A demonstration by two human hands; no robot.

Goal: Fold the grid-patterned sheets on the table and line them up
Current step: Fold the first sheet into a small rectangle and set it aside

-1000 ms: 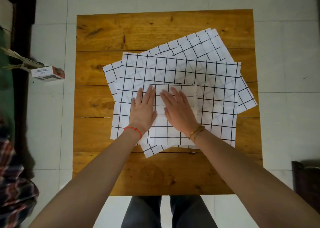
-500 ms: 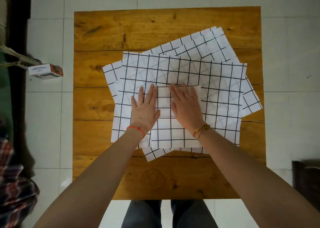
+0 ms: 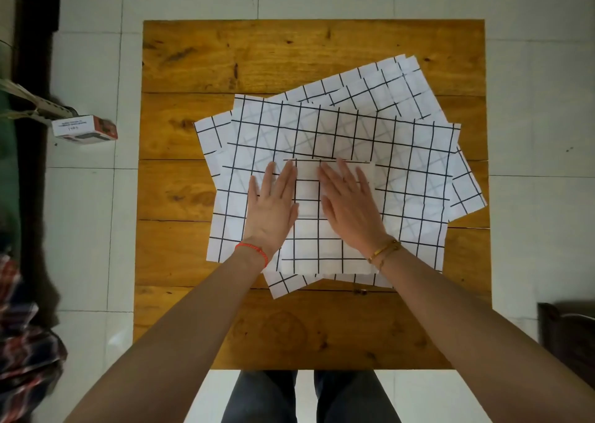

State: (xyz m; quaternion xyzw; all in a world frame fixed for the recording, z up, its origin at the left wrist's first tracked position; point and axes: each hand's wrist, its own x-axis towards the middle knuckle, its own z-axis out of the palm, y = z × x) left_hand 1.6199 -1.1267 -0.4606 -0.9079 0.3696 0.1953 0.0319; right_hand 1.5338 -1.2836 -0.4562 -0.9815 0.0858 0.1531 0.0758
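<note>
Where the folded sheet (image 3: 325, 229) lies on top of the loose pile, near the front middle of the wooden table (image 3: 289, 55), both hands are laid flat on it. Left hand (image 3: 273, 207): fingers straight, palm down, across the packet's left edge and partly on the top flat sheet (image 3: 402, 152) beneath. Right hand (image 3: 349, 203): fingers straight and spread, palm down on the packet's right half. Neither hand grasps anything; both press.

Under the top flat sheet, more grid sheets (image 3: 380, 81) fan out at angles, corners showing at far right, left and front.

Handling, as judged: thin paper, very light, limp, holds a crease once pressed. Paper on paper probably slides easily, so the packet may skate over the pile under a sideways push. Edges tear or crumple if pinched hard.

Where to take hold: best lifted by a corner or the free front edge, thumb under and fingers on top, while the other palm pins the pile. Moving the packet off to bare wood looks sensible for lining up.

Small box (image 3: 85, 129) on the floor, left of the table.
</note>
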